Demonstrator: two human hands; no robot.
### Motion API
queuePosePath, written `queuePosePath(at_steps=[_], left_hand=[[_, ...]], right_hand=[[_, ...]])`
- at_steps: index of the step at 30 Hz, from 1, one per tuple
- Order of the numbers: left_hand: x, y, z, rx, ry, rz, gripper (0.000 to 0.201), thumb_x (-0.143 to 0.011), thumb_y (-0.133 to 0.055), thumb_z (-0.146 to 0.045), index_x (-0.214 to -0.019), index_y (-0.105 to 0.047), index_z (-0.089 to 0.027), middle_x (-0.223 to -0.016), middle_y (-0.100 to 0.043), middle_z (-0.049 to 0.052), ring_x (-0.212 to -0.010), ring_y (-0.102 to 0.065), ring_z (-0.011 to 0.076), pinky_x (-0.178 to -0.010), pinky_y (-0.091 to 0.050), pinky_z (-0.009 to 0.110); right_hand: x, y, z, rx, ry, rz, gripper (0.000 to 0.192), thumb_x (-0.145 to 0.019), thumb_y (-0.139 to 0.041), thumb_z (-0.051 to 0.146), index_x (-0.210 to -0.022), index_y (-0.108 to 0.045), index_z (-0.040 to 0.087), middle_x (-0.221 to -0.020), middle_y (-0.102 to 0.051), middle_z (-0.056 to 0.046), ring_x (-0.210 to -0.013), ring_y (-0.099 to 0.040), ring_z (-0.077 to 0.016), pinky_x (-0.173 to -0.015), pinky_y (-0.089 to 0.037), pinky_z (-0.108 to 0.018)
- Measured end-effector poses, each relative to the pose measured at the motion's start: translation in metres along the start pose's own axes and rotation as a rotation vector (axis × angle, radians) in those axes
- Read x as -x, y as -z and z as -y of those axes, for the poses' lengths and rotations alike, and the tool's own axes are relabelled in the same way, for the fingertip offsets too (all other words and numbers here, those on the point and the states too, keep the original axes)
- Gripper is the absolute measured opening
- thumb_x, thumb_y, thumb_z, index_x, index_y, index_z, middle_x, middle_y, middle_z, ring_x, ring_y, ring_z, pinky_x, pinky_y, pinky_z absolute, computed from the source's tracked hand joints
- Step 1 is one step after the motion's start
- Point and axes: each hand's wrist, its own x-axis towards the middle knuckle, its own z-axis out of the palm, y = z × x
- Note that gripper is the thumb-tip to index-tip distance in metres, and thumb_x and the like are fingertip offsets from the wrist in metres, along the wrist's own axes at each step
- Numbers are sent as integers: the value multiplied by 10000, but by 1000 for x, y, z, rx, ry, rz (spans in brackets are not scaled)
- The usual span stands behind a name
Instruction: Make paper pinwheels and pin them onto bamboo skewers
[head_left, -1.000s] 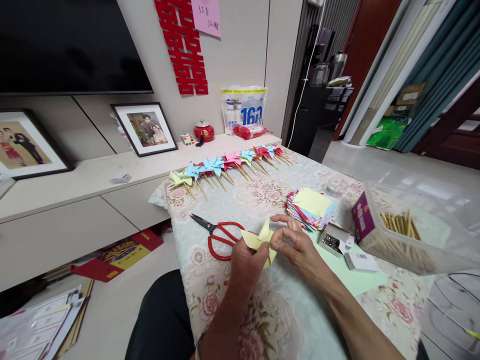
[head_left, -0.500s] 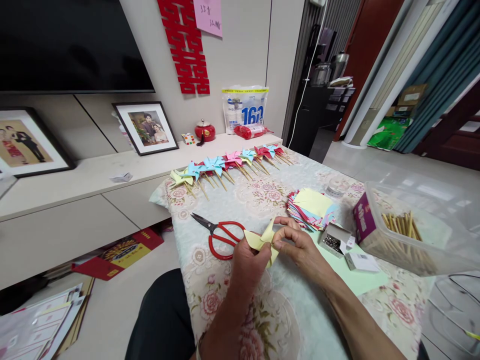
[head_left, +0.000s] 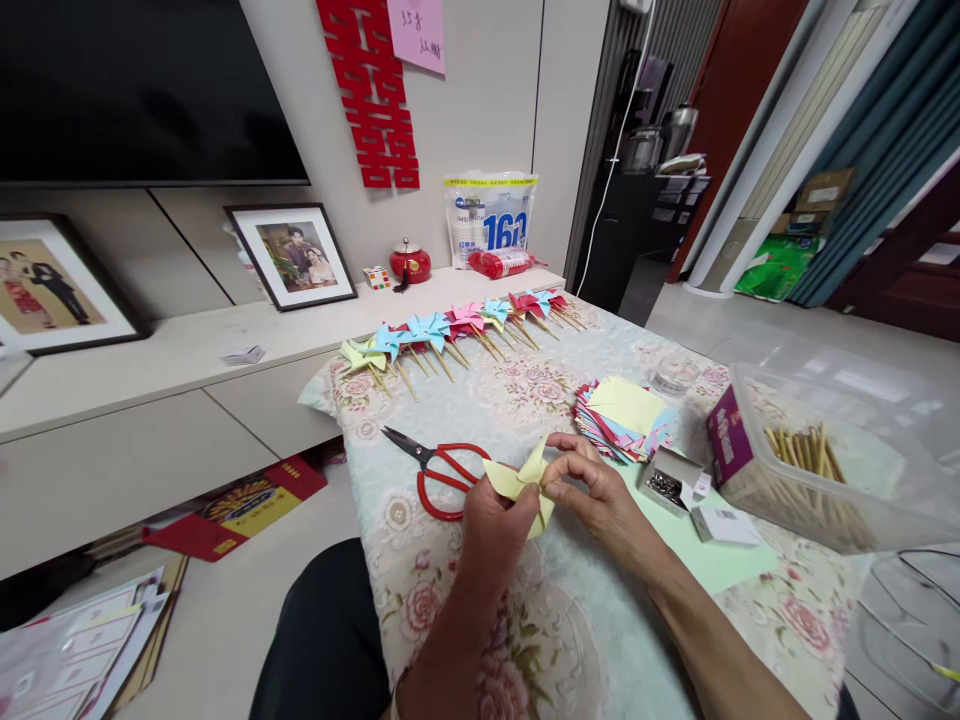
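Yellow blades gathered between two hands

In the head view, the yellow paper point(head_left: 534, 470) is held up over the near part of the floral cloth point(head_left: 420, 560), just beside the scissors point(head_left: 426, 458). The left hand point(head_left: 496, 515) grips it between thumb and curled fingers; the right hand point(head_left: 600, 490) pinches at its middle with thumb and forefinger, its other fingers lifted. The step in hand looks like bringing folded blades together at the centre (whether a pin is in there, I cannot tell). The next move seems to call for a firm left grip, so no blade springs loose while the right fingertips work.

As for containers, an open small box point(head_left: 681, 463) holds metal fasteners point(head_left: 664, 487), with a white box point(head_left: 725, 525) beside it, contents hidden. The clear tub point(head_left: 885, 400) at the right holds a bundle of wooden sticks point(head_left: 806, 450). A round clear container point(head_left: 675, 373) stands behind the stack of coloured paper point(head_left: 622, 405); its contents cannot be made out. Pinwheels on sticks point(head_left: 427, 330) line the far edge.
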Motion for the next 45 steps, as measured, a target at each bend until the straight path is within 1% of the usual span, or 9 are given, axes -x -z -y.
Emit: queuePosePath(at_steps=[4,8,17,26,30,36,40,42,45], left_hand=[[1,0,-2,12,29,10,144,-635,-666,-294,-645,-615,-160,-551,-567,-18,-524,-501,133,-505,-420,235],[0,-1,2,25,40,12,165,-642,-672,-305,-685,-628,-152,-571,-592,-10,-526,-514,138,-513,-432,243],[1,-2,2,30,20,16,148,-641,-674,-292,-655,-614,-157,-550,-577,-20,-513,-504,129,-499,-417,231],[0,0,6,-9,2,4,155,-643,-683,-294,-663,-610,-158,-556,-567,-18,-517,-495,132,-499,-409,235],[1,1,0,-35,10,-4,148,-638,-683,-288,-634,-610,-159,-539,-551,-21,-512,-485,131,-488,-397,231],[1,-1,-3,4,33,-20,160,-615,-687,-292,-621,-629,-143,-541,-556,-19,-514,-482,125,-493,-404,229],[0,-2,-2,85,106,-22,163,-590,-697,-289,-643,-657,-139,-558,-596,-9,-515,-516,136,-493,-417,234],[-2,-2,0,96,138,-23,175,-578,-707,-290,-652,-668,-136,-573,-621,2,-528,-540,148,-502,-432,241],[-4,-1,4,93,152,-20,200,-563,-725,-294,-669,-690,-128,-598,-650,15,-552,-569,162,-525,-451,250]], right_hand=[[-1,-1,-3,1,5,-6,170,-881,-621,324,-755,-664,218,-1239,-544,-99,-1324,-408,-282,-1060,-296,-436],[-1,0,-6,-25,-16,4,171,-873,-620,325,-755,-664,209,-1243,-540,-108,-1319,-414,-288,-1056,-297,-438],[-1,0,-7,-45,-41,20,158,-857,-632,308,-737,-660,210,-1213,-546,-101,-1310,-414,-278,-1060,-291,-427],[-2,-3,-7,-21,-13,5,176,-868,-604,303,-720,-628,211,-1148,-557,-94,-1282,-428,-279,-1049,-301,-434],[1,-6,-5,23,15,-23,184,-887,-579,302,-733,-618,209,-1168,-540,-95,-1247,-454,-270,-1035,-320,-426],[3,-12,-4,45,10,-57,179,-907,-568,312,-761,-608,215,-1146,-605,-75,-1135,-545,-244,-991,-376,-382],[3,-13,-3,-17,-30,-68,117,-875,-606,331,-893,-650,225,-989,-669,-47,-951,-609,-223,-870,-445,-347],[3,-14,-4,-67,-59,-91,227,-850,-634,338,-1048,-659,229,-977,-684,-39,-924,-617,-221,-846,-456,-345],[2,-17,-7,-176,-113,-119,478,-816,-669,349,-1273,-591,233,-966,-691,-36,-873,-631,-216,-804,-475,-345]])
